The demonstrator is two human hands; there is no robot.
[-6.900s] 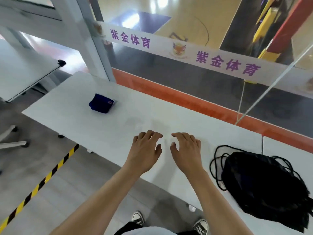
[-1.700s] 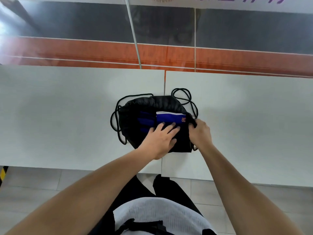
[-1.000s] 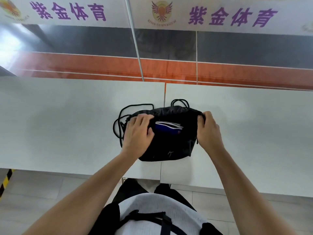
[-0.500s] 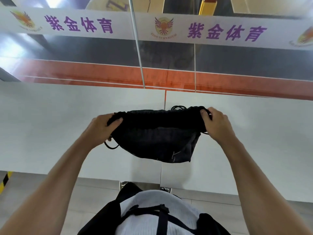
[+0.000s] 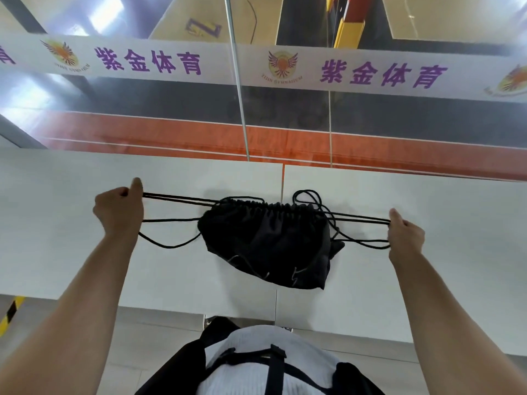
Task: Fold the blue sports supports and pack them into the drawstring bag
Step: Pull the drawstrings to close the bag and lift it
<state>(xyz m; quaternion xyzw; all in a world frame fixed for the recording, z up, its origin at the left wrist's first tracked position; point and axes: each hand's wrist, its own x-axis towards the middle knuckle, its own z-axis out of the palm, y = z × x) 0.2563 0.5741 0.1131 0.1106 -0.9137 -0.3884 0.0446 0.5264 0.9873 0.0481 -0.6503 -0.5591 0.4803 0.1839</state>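
Observation:
The black drawstring bag lies at the middle of the white table, its mouth gathered into tight pleats along the far edge. Black cords run out from both top corners. My left hand grips the cords on the left, well away from the bag. On the right, my right hand grips the other cords. Both sets of cords are stretched nearly straight. No blue sports support shows; the bag's inside is hidden.
The bag sits across the seam where two white tabletops meet. A glass wall with a white banner stands right behind the table's far edge. A yellow-black floor stripe shows at lower left.
The blue support went into the bag and out of sight. My hands left the bag's rim, took the cords and moved apart sideways, and the bag's mouth has gathered tight.

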